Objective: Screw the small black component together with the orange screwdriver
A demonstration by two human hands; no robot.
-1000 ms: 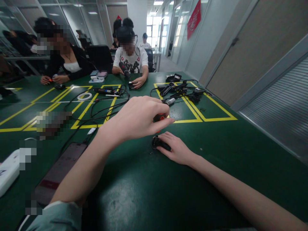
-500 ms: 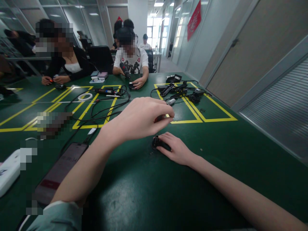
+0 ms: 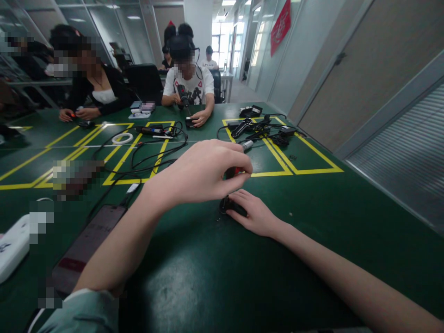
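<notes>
Left hand (image 3: 204,173) grip closed on red-handled tool (image 3: 233,172), just above small black part (image 3: 225,205), right hand (image 3: 255,215) grip clasping it

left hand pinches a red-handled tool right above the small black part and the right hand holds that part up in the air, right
No: in the head view the right hand holds the small black part down on the green table, not in the air. The left hand does pinch the red-handled tool above it.

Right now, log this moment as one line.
left hand: grips red tool | right hand: holds black part on table | tool above part
</notes>
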